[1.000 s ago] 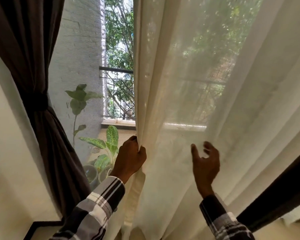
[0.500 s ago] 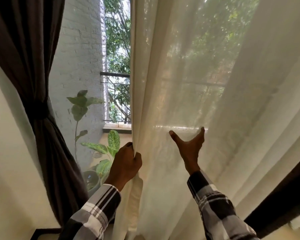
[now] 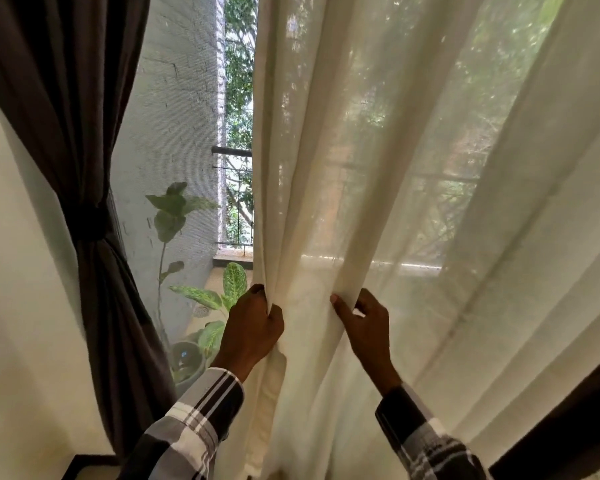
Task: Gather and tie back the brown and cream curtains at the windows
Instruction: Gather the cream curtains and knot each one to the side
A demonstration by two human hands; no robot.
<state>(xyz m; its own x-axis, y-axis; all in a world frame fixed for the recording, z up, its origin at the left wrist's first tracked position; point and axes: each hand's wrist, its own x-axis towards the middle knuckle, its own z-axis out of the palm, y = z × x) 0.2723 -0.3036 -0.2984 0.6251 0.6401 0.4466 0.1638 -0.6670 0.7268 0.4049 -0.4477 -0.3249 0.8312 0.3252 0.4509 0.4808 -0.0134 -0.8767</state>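
Two hands: both reach up from plaid sleeves (image 3: 194, 424) at the bottom edge, where the forearms are cut off.
Left hand (image 3: 252, 336): its grip is clamped on the leading edge of the cream curtain (image 3: 378, 168), fingers curled round bunched folds; the fingertips are buried in the cloth.
Right hand (image 3: 369, 329): just beside the left, with a gathered pleat between them. Thumb and forefinger pinch a fold of the same curtain; the other fingers are hidden behind the hand.
Cream curtain: sheer, hanging from beyond the top edge down past the bottom edge, filling the middle and right. Its hem cannot be seen.
Brown curtain, left (image 3: 70, 109): already gathered against the wall, cinched at its waist by a dark tie-back (image 3: 92, 221); the lower end runs out of sight.
Brown curtain, right (image 3: 568, 420): only a dark strip shows at the lower right corner.
Potted plants (image 3: 201, 299): seen through the gap between the curtains, partly hidden by the left hand; the pots are blurred.
Brick wall (image 3: 177, 98): pale, behind the plants.
Railing (image 3: 234, 154): mostly covered by the cream curtain.
Trees: green blur beyond, hazy through the sheer cloth.
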